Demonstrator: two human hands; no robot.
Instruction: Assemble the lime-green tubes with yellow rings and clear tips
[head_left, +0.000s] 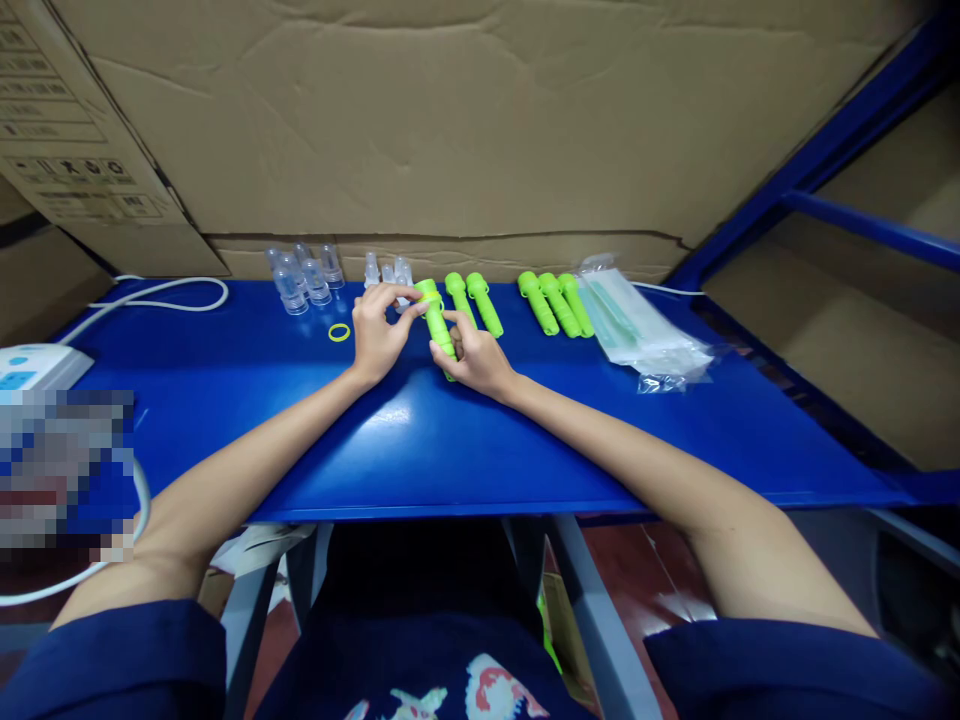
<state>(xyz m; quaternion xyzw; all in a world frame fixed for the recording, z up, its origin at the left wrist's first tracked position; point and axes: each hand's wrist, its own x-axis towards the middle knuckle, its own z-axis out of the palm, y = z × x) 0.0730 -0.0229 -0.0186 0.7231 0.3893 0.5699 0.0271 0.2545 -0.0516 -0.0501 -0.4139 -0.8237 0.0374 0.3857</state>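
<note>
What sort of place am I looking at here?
Probably a workbench in a small workshop or factory, though little of the room shows. The signs are a blue table backed by cardboard, with matching flashlight-shaped green tubes lying in groups on it.

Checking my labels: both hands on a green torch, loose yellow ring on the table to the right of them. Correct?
Wrong side: head view shows the ring on the table left of the left hand and right hand, both on the torch.
</note>
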